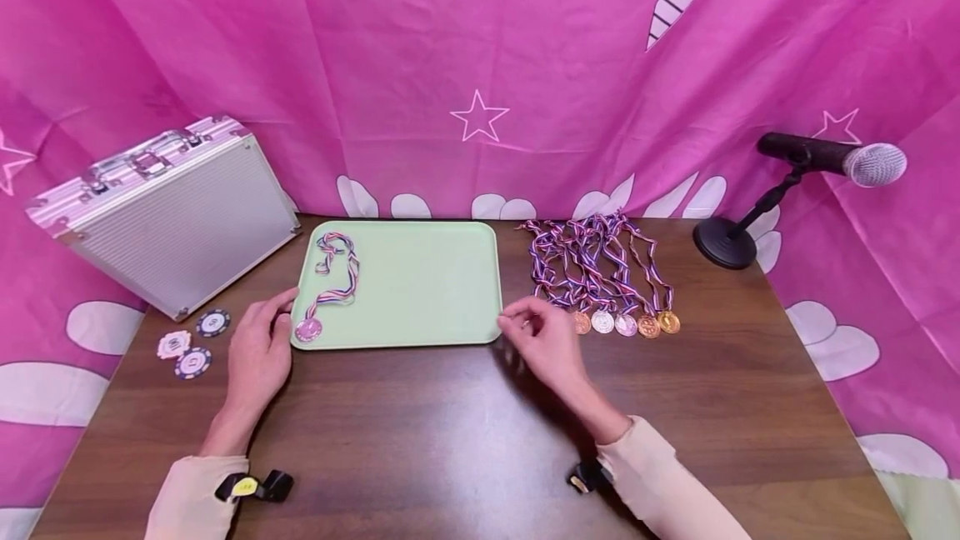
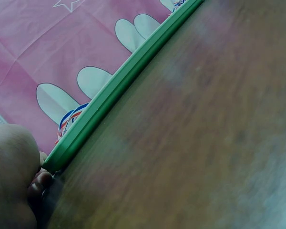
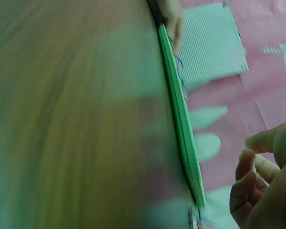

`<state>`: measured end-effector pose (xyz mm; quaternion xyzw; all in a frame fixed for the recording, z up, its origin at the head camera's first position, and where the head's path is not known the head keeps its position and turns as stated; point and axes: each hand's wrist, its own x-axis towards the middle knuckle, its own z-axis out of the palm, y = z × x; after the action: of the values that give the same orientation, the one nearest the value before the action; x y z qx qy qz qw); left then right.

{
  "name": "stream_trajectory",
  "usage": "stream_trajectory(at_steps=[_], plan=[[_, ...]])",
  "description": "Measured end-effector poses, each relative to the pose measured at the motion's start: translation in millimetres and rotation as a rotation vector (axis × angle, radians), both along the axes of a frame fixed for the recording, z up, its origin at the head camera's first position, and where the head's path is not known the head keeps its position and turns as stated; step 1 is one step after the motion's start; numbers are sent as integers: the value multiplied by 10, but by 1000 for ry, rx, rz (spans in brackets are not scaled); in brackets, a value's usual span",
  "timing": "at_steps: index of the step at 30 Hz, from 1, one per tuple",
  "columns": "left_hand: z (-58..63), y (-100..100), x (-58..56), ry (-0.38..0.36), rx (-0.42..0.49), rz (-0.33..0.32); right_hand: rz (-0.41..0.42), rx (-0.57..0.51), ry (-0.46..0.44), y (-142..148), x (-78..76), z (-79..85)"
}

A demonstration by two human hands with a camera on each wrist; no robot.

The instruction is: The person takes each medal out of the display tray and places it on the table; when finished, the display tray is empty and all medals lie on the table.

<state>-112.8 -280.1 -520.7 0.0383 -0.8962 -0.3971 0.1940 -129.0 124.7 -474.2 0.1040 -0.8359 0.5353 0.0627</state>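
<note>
A light green tray (image 1: 420, 290) lies on the table, with one medal (image 1: 308, 329) and its striped ribbon (image 1: 351, 277) along its left side. My left hand (image 1: 258, 348) grips the tray's left edge near the front corner; in the left wrist view its fingers (image 2: 38, 183) are at that corner. By the right front corner, my right hand (image 1: 546, 342) hovers with loosely curled fingers and holds nothing. The right wrist view shows its fingers (image 3: 246, 164) apart from the tray's edge. Several medals (image 1: 602, 322) with tangled striped ribbons (image 1: 592, 261) lie just beyond it.
A silver case (image 1: 187, 223) stands at the back left, with poker chips (image 1: 192, 362) in front of it. At the back right is a microphone (image 1: 825, 155) on a black stand (image 1: 726, 242). A pink curtain (image 1: 405, 65) hangs behind the wooden table (image 1: 420, 457).
</note>
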Motion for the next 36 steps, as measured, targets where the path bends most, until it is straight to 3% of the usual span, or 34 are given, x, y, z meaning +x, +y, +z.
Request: stream_trajectory(at_steps=[9, 15, 19, 26, 30, 34, 36], plan=[[-3, 0, -8, 13, -3, -16, 185, 48, -31, -727, 32, -55], [-2, -5, -3, 0, -3, -1, 241, 49, -39, -1153, -22, -103], [-3, -13, -2, -4, -9, -9, 235, 113, 23, -1382, -119, -212], [8, -21, 15, 11, -8, -1, 222, 221, 10, -1781, -199, -193], [17, -4, 12, 11, -8, -11, 146, 332, 56, -2037, -272, -326], [10, -2, 7, 11, -3, -11, 87, 441, 40, -2220, -314, -335], [2, 3, 5, 13, -5, -10, 73, 475, 3, -2246, -306, -228]])
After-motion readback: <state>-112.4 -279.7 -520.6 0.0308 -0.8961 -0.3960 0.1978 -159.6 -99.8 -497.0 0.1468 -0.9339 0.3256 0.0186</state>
